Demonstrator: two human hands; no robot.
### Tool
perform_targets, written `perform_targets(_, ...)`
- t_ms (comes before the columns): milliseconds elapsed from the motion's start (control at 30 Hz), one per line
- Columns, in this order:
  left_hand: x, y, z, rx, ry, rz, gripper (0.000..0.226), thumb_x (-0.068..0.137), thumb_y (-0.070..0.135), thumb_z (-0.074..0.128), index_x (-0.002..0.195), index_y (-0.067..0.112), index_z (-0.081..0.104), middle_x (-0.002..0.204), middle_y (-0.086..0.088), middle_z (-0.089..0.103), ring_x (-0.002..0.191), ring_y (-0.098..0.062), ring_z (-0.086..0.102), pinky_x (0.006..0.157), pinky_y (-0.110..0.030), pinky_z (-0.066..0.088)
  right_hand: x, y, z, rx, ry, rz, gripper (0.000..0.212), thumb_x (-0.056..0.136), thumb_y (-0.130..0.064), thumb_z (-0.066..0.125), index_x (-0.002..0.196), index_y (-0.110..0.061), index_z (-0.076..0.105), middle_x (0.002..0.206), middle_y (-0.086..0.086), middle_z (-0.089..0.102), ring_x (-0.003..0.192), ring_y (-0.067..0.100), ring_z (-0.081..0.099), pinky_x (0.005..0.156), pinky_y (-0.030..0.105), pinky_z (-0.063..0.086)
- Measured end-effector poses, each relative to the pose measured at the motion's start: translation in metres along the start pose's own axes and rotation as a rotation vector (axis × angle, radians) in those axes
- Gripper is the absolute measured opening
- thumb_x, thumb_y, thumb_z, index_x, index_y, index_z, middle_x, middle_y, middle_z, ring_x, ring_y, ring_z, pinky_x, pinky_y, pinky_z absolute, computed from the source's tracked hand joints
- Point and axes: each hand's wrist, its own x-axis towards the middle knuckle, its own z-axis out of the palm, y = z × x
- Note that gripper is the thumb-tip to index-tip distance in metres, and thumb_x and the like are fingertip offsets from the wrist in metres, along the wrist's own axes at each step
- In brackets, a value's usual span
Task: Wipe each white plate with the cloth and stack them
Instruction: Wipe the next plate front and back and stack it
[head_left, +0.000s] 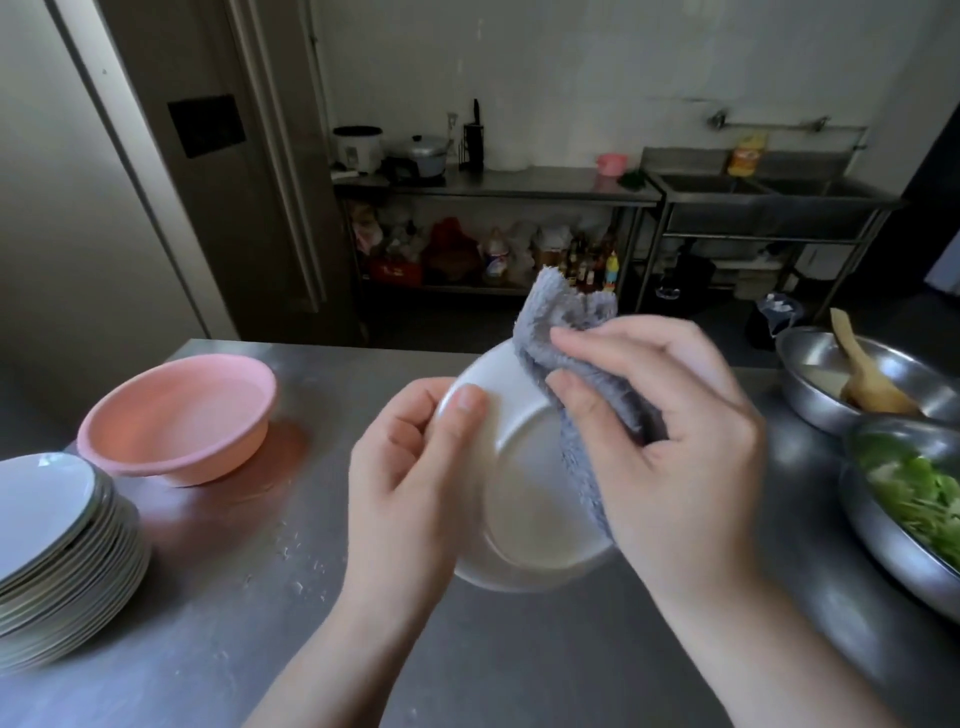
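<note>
While left hand (410, 467) grips white plate (530, 499), tilted, glossy, right hand (670, 441) clutching grey cloth (566, 332)

A plate stack (57, 545) lies left on the counter (260, 597), basin (179, 418) behind it, bowls (862, 384) right.

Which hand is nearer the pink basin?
Left. The left hand grips the plate just right of the pink basin; the right hand lies farther right.
</note>
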Motion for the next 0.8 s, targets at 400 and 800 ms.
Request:
perform_targets(400,0.007,0.0,-0.005,0.157,-0.118,0.102,0.014,0.091,0.03,0.06,0.087,0.023,0.07,0.078,0.0,0.071,0.069,-0.008,0.063,0.061,-0.019,0.049,-0.001,0.002,0.008,0.009,-0.189,-0.071,0.013,0.084,-0.006,0.07,0.096,-0.01,0.074,0.097,0.004,0.063,0.093,0.022,0.059,0.083,0.03,0.048)
perform_targets(800,0.014,-0.016,-0.012,0.029,-0.075,-0.033,0.018,0.091,0.034,0.06,0.084,0.021,0.071,0.074,0.001,0.07,0.064,-0.01,0.061,0.056,-0.021,0.048,-0.001,0.028,0.016,-0.135,-0.157,-0.178,0.016,0.086,-0.026,0.07,0.1,-0.023,0.075,0.099,-0.001,0.066,0.086,0.022,0.053,0.079,0.04,0.042)
